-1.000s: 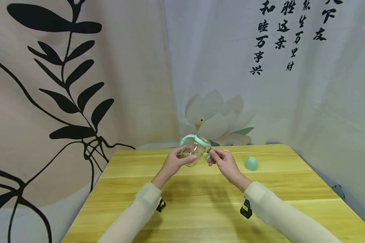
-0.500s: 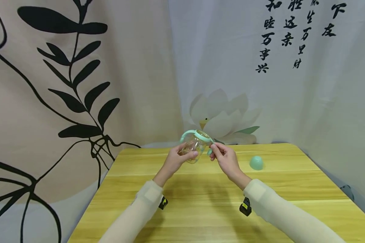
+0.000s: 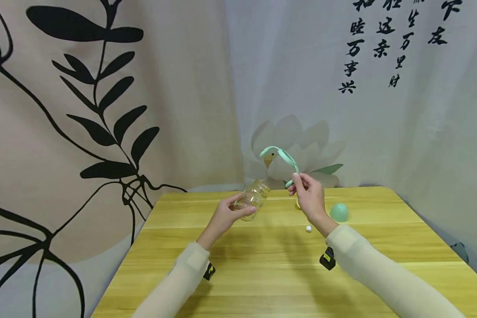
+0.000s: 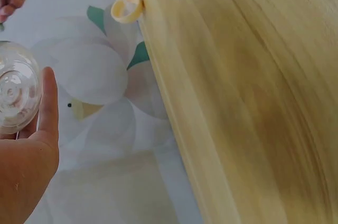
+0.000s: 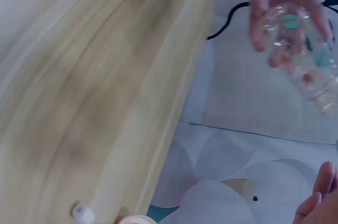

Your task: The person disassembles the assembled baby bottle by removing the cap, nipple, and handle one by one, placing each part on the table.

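My left hand (image 3: 227,216) grips a clear plastic bottle (image 3: 256,197), tilted with its open neck up and to the right, above the wooden table (image 3: 262,256). The left wrist view shows the bottle's base (image 4: 16,94) against my fingers. My right hand (image 3: 308,194) pinches one end of a mint-green handle ring (image 3: 280,159), lifted off the bottle and held up to its right. The right wrist view shows the bottle (image 5: 301,49) in my left hand from across the gap.
A mint-green dome cap (image 3: 339,213) lies on the table right of my right hand. A small white piece (image 3: 308,229) lies near my right wrist. A cream ring (image 4: 127,8) rests at the table's far edge. Printed curtains hang behind.
My right hand has pulled the green handle ring off the bottle's neck and raised it up to the right. The left hand has lowered slightly with the bottle.
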Tool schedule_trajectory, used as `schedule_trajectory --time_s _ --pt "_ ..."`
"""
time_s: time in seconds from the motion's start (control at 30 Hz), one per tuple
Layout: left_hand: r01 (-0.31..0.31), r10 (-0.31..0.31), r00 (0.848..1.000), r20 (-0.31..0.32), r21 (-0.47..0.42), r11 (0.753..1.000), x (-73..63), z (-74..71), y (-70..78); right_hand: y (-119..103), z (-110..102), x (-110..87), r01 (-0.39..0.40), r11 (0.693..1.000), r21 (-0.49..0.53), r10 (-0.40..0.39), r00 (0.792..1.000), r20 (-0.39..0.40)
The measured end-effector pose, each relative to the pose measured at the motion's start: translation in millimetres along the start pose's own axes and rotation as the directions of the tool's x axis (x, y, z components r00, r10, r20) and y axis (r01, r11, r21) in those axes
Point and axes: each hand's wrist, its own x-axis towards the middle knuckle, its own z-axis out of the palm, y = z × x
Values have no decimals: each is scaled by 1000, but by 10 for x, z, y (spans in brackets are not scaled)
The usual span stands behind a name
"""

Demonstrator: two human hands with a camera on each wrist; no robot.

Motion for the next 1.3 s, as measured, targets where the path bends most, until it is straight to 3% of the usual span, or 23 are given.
schedule_trajectory --time_s 0.17,0.23,0.3,0.4,0.47,0.67,0.8,0.97,1.17,1.3 --pt "-3 3 1000 -1 5 1000 -2 -56 11 198 19 -31 -55 994 -93 59 998 33" --pt "-7 7 1000 8 -4 1000 2 -65 13 319 29 -39 -70 981 -179 85 993 78" --pt "-10 10 1000 10 -12 1000 5 -76 19 458 44 -40 -50 953 -300 102 982 161" --pt "-26 26 1000 -1 -10 1000 20 -95 26 669 71 -38 12 897 -442 133 946 295" --pt "-33 33 999 -12 -2 999 36 -106 16 784 87 -37 35 861 -507 164 925 342" --pt "-52 53 998 -25 35 998 49 -113 -42 981 64 7 -17 788 -615 275 904 328" --pt "-55 55 998 -35 21 998 10 -115 -78 1048 3 56 6 766 -643 282 895 344" --pt "-32 33 999 -40 13 999 -37 -126 -137 1120 -33 113 3 743 -669 330 868 371" --pt "-29 29 997 -68 1 1000 -44 -158 -176 1185 14 127 42 718 -694 330 858 393" --pt "-21 20 997 -78 -1 1000 -79 -175 -229 1259 60 96 117 667 -736 295 865 406"
